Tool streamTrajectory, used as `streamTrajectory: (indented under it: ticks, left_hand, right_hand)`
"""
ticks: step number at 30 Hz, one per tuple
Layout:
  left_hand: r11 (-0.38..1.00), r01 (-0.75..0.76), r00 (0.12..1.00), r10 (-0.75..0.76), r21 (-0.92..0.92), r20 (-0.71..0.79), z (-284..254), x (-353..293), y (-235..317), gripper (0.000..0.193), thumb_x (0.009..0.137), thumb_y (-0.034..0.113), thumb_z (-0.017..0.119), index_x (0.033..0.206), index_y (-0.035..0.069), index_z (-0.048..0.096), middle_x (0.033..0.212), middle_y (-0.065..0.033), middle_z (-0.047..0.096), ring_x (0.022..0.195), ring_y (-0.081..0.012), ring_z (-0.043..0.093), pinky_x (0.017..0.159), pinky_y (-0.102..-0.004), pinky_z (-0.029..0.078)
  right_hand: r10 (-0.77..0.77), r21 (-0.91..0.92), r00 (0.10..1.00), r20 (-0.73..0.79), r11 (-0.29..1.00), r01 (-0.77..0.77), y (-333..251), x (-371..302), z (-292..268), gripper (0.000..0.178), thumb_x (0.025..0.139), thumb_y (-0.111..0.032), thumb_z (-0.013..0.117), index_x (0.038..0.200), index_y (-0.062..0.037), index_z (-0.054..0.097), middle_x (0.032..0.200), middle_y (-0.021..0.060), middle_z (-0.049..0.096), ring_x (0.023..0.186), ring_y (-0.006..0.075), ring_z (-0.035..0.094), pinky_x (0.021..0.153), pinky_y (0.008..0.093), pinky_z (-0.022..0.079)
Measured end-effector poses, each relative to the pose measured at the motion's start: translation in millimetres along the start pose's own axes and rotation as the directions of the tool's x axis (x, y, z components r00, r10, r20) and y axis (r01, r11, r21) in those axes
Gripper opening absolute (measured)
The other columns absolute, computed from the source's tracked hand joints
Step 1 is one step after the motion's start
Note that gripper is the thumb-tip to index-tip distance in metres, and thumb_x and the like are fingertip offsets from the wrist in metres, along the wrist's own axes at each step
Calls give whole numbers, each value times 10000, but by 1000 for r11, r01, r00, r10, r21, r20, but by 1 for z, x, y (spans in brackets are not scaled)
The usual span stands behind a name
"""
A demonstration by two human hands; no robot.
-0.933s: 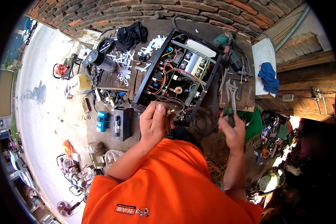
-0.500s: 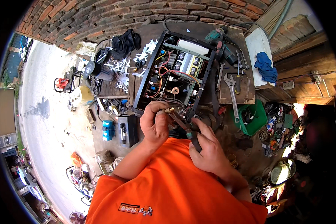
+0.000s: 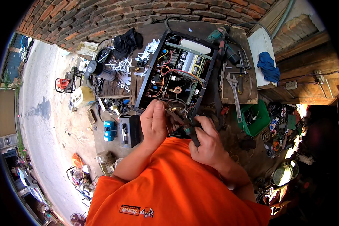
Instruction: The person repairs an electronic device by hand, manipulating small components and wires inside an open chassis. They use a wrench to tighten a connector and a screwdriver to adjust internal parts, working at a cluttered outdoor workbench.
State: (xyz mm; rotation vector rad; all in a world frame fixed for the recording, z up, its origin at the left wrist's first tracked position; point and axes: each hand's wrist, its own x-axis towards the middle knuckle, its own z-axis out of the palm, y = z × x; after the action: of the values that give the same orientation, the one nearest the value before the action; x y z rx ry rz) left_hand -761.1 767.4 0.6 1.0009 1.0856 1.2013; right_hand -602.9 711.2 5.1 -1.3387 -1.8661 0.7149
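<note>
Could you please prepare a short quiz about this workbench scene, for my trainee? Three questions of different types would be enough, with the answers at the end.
1. Which tool does the person's right grip hold?
2. True or false: the adjustable wrench lies to the right of the opened, black-framed electronic device.
3. Fill in the missing word: the crumpled cloth beside the scattered white strips is ____ in colour.

Key:
1. Pliers.
2. True.
3. Black.
</note>
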Motion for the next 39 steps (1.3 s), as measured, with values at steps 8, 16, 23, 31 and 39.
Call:
streamTrajectory:
  ticks: [8, 16, 23, 31, 39]
  left_hand:
    - [990, -24, 989, 4, 136, 150, -13, 3, 6, 499, 986, 482, 354, 1047, 5, 485, 633, -51, 561, 404, -110, 424, 405, -211, 349]
    - [838, -437, 899, 411, 326, 149, -34, -4, -8, 505, 941, 494, 449, 1018, -4, 479, 809, -63, 524, 629, -104, 456, 550, -230, 370]
    - [483, -667, 700, 667, 567, 256, -35, 12, 2, 337, 931, 275, 519, 726, 9, 540, 720, -111, 516, 534, -275, 484, 466, -321, 380]
    - [654, -619, 750, 657, 435, 78, -23, 7, 1, 442, 981, 189, 353, 625, -35, 489, 577, -89, 490, 481, -182, 434, 477, -298, 320]
    - [940, -61, 977, 124, 337, -171, -8, -8, 14, 500, 983, 347, 396, 605, 50, 531, 505, -22, 462, 425, -135, 363, 436, -262, 273]
  right_hand:
    - [2, 60, 1000, 2, 998, -2, 1, 1, -6, 266, 632, 33, 576, 895, 51, 611, 1083, 232, 523, 931, 387, 551, 808, 400, 479]
    - [134, 304, 991, 17, 943, -133, -6, -3, -3, 304, 678, 67, 515, 957, 37, 634, 1053, 207, 551, 925, 348, 587, 801, 349, 487]
    - [178, 360, 980, 84, 912, -196, -14, -8, 4, 278, 713, 78, 477, 939, 42, 634, 1017, 180, 565, 888, 314, 607, 784, 332, 496]
    - [104, 369, 993, 55, 922, -117, -25, -9, 14, 233, 710, 72, 476, 902, 55, 607, 980, 192, 543, 820, 309, 605, 734, 346, 504]
    - [-35, 103, 991, -133, 994, 48, -16, -9, 29, 222, 643, 52, 564, 864, 62, 581, 1033, 228, 524, 903, 381, 556, 782, 394, 482]
